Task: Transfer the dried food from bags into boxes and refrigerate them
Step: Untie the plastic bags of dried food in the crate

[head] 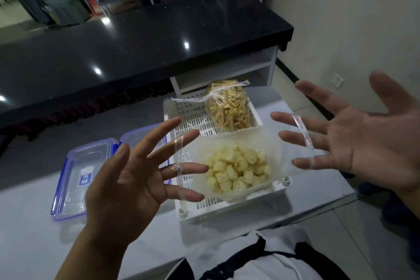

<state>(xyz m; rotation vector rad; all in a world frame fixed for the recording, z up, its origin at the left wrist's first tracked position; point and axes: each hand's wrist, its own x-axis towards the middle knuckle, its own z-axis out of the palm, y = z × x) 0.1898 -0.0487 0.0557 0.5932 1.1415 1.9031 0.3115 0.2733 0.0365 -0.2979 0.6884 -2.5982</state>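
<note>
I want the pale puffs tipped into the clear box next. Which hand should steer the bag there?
Probably the left hand: the open clear box lies on its side, beside the white basket. The right hand holds the open bag's far edge.

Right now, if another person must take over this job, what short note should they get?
Left hand and right hand: fingers spread, stretching open the clear bag of pale puffed pieces above the white basket.
Tied bag of yellow strips lies at the basket's far end.
Blue-clipped box sits open and empty on the table, left.
Done: bag opened. Left: fill boxes, close, refrigerate.
</note>
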